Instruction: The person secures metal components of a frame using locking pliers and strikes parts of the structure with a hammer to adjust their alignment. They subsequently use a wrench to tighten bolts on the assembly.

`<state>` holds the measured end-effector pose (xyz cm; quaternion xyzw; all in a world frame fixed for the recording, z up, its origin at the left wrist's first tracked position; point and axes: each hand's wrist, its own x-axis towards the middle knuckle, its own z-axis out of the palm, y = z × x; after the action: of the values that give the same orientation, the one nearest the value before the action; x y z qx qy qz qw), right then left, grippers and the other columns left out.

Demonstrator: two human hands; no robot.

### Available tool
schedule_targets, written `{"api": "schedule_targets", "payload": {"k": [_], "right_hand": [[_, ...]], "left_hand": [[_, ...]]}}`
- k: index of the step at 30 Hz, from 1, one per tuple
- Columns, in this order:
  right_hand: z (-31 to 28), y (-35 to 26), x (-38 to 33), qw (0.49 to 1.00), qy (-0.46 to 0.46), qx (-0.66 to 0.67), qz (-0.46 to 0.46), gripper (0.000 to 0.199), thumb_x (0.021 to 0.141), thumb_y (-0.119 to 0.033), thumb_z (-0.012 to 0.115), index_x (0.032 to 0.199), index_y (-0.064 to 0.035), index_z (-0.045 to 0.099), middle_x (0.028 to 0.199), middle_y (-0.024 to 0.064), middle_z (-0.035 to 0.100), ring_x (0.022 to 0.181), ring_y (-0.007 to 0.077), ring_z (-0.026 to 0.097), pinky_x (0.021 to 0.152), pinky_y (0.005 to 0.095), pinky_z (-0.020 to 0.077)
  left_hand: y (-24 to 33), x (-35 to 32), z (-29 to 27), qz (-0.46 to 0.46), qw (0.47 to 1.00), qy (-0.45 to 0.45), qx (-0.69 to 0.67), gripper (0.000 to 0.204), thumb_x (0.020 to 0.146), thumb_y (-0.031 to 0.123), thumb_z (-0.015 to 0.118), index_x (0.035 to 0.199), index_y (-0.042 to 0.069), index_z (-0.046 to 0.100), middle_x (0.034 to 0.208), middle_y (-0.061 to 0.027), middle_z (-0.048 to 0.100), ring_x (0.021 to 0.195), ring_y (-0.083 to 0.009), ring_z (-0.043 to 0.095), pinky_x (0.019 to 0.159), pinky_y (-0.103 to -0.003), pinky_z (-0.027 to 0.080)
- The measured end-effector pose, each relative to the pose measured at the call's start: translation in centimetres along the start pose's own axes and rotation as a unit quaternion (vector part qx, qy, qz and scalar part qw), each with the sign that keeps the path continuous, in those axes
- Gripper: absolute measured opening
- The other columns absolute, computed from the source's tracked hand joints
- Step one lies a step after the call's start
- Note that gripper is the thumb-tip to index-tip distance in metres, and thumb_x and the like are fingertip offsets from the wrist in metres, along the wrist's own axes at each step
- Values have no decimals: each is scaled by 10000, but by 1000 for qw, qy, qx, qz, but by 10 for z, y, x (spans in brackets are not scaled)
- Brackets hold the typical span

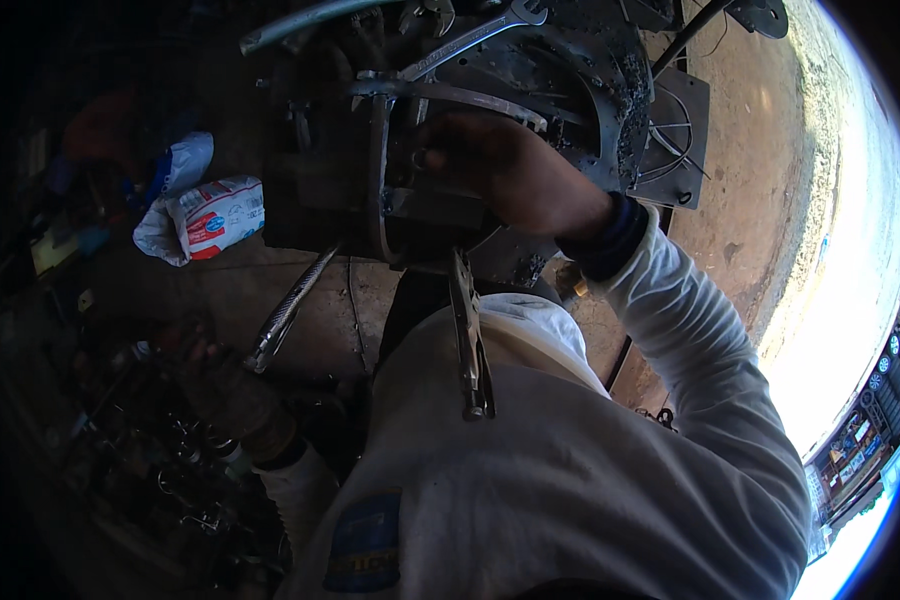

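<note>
My right hand (515, 170) is over a dark metal workpiece (320, 200), fingers curled in against it in deep shade. What they grip, if anything, is hidden. Beside the fingers runs a bent flat steel bar (379, 170), which meets a curved bar (470, 97). Locking pliers (467, 340) hang from the workpiece's near edge toward my body. A second pair of locking pliers (288, 312) sticks out from that edge farther left. Down at the lower left, my left hand (215, 375) reaches over dark clutter; its fingers are too dim to read.
An open-end wrench (470, 45) and a metal tube (305, 22) lie at the far side of the work surface. Left of the workpiece is a crumpled white, red and blue bag (215, 218). A metal plate with loose wires (675, 150) juts out at right, above the concrete floor (745, 190).
</note>
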<state>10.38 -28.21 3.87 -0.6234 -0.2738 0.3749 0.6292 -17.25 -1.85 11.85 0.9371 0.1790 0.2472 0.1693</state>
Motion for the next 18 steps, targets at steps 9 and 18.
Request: {"api": "schedule_targets", "payload": {"k": [9, 18], "right_hand": [[2, 15, 36, 931, -75, -255, -251, 269, 887, -173, 622, 1115, -33, 659, 1091, 164, 657, 955, 277, 640, 866, 340, 495], [5, 27, 34, 955, -75, -203, -203, 254, 867, -149, 621, 1091, -41, 674, 1110, 137, 650, 977, 270, 631, 888, 351, 493]], "left_hand": [[13, 5, 13, -64, 997, -19, -23, 318, 928, 173, 519, 1168, -34, 535, 1169, -170, 591, 1118, -267, 573, 931, -342, 464], [-7, -1, 16, -143, 972, -14, -188, 348, 959, 215, 543, 1179, -54, 517, 1207, -180, 560, 1132, -263, 564, 920, -325, 485]]}}
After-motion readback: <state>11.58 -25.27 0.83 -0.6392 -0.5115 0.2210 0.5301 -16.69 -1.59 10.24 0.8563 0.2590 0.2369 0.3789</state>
